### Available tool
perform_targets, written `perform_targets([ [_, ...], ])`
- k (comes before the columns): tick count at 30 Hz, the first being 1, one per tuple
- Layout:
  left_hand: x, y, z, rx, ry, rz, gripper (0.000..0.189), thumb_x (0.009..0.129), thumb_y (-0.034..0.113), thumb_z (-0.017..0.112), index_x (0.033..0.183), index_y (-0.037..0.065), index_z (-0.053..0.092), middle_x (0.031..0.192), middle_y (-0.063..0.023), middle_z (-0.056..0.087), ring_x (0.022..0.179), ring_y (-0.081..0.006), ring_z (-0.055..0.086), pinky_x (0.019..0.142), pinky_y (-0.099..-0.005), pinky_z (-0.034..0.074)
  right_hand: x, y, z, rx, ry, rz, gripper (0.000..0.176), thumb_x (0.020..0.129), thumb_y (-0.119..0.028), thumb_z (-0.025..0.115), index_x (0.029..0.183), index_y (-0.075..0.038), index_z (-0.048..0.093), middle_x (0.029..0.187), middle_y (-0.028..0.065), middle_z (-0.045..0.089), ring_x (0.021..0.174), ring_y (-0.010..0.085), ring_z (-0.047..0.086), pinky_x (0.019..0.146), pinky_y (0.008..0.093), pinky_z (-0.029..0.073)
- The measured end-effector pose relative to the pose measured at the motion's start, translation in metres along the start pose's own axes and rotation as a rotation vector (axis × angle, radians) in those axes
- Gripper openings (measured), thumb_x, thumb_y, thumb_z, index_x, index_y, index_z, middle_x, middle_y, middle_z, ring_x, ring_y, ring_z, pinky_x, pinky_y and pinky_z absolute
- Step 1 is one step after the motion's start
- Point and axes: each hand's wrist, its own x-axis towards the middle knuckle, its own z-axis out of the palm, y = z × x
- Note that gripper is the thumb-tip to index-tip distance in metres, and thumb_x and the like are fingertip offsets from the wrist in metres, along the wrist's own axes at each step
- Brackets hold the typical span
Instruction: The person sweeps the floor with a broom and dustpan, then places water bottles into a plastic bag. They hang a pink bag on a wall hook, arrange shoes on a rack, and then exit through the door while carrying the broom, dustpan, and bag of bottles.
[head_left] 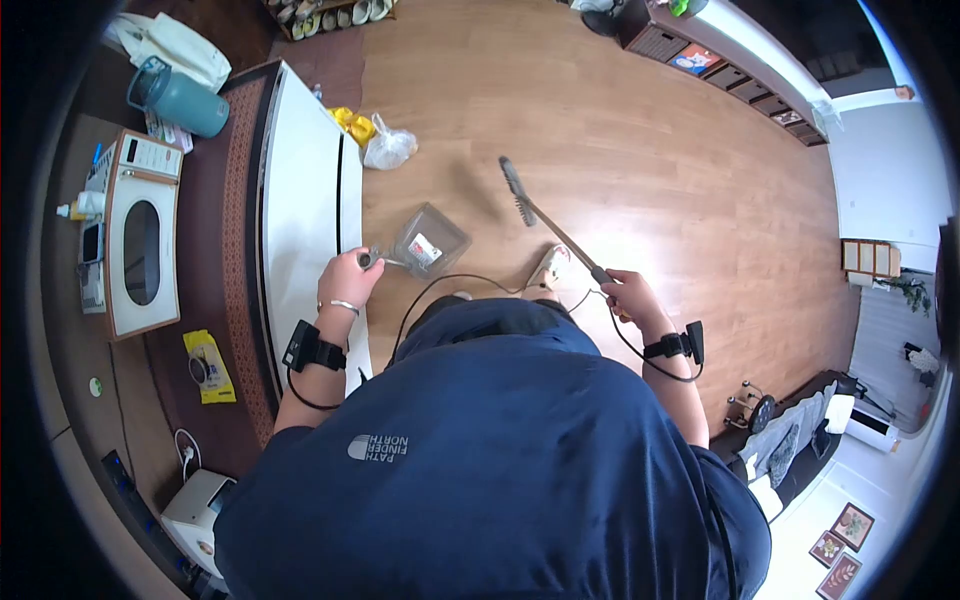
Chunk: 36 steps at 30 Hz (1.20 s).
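Note:
My right hand (632, 298) is closed round the handle end of a long broom (563, 232). Its grey bristled head (517, 190) points away from me, over the wooden floor. On the left, my left hand (350, 283) grips the top end of a dustpan handle beside the white cabinet. The clear grey dustpan (430, 240) lies below and to the right of that hand, with a small white and red label on it. Between the two tools, a shoe (556, 262) shows on my foot.
A white cabinet (305, 190) runs along my left, with a microwave-like box (143, 240) and a teal bottle (190, 102) on the brown top. A white plastic bag (388, 146) and a yellow bag (352, 124) sit on the floor by its far end. Shoes stand on a rack (335, 20) beyond.

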Motion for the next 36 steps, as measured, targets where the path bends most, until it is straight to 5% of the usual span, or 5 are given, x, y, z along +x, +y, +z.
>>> perform_targets([
  [5,0.041,0.034,0.024,-0.067,0.091,-0.005,0.037,0.084,0.039,0.072,0.107,0.011,0.075,0.093,-0.0184,0.073,0.088,-0.0376,0.070,0.076,-0.0438,0.056,0.035,-0.020,-0.053,0.082,0.040,-0.039,0.050,0.091,-0.011,0.063,0.140,-0.003,0.055,0.068,0.0005,0.055,0.048,0.0063,0.046,0.039,0.0234,0.033],
  [7,0.055,0.063,0.022,-0.076,0.138,-0.009,0.036,0.084,0.040,0.071,0.106,0.012,0.076,0.093,-0.0175,0.073,0.088,-0.0381,0.070,0.075,-0.0446,0.056,0.053,-0.027,-0.080,0.200,0.059,-0.058,0.033,0.089,-0.012,0.064,0.121,0.000,0.063,0.068,0.0022,0.055,0.047,0.0080,0.048,0.037,0.0251,0.033],
  [15,0.113,0.185,0.031,-0.127,0.206,-0.070,0.039,0.083,0.042,0.073,0.107,0.011,0.075,0.093,-0.0198,0.073,0.092,-0.0389,0.069,0.081,-0.0460,0.056,0.098,-0.067,-0.220,0.301,-0.053,-0.066,0.021,0.093,-0.012,0.060,0.112,-0.004,0.060,0.068,0.0006,0.054,0.045,0.0072,0.046,0.035,0.0227,0.033],
  [23,0.150,0.266,0.050,-0.238,0.378,-0.203,0.040,0.083,0.040,0.074,0.112,0.012,0.074,0.100,-0.0192,0.073,0.094,-0.0377,0.070,0.080,-0.0453,0.056,0.170,-0.116,-0.342,0.139,-0.128,-0.062,0.030,0.093,-0.012,0.062,0.122,-0.003,0.060,0.066,-0.0010,0.053,0.044,0.0063,0.046,0.035,0.0218,0.032],
  [36,0.243,0.281,0.029,-0.438,0.495,-0.369,0.046,0.085,0.037,0.075,0.114,0.003,0.072,0.097,-0.0200,0.074,0.092,-0.0337,0.072,0.079,-0.0384,0.055,0.283,-0.293,-0.362,0.169,-0.210,-0.106,0.037,0.093,-0.012,0.062,0.129,-0.003,0.059,0.066,0.0001,0.054,0.043,0.0077,0.047,0.036,0.0223,0.033],
])
